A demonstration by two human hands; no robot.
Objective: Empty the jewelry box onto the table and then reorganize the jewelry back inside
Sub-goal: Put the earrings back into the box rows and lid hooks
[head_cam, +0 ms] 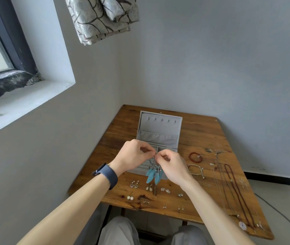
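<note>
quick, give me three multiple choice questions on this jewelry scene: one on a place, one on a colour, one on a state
1. Where is the red bead bracelet?
A. in the jewelry box
B. on the table, right of the box
C. on a chair

2. What colour are the feather earrings pinched by the left hand and right hand?
A. turquoise
B. yellow
C. black

3. How is the box lid?
A. shut
B. open, upright
C. removed, lying flat

1 B: it lies on wood beside the box.
2 A: plainly turquoise.
3 B: its hooks face the camera.
</note>
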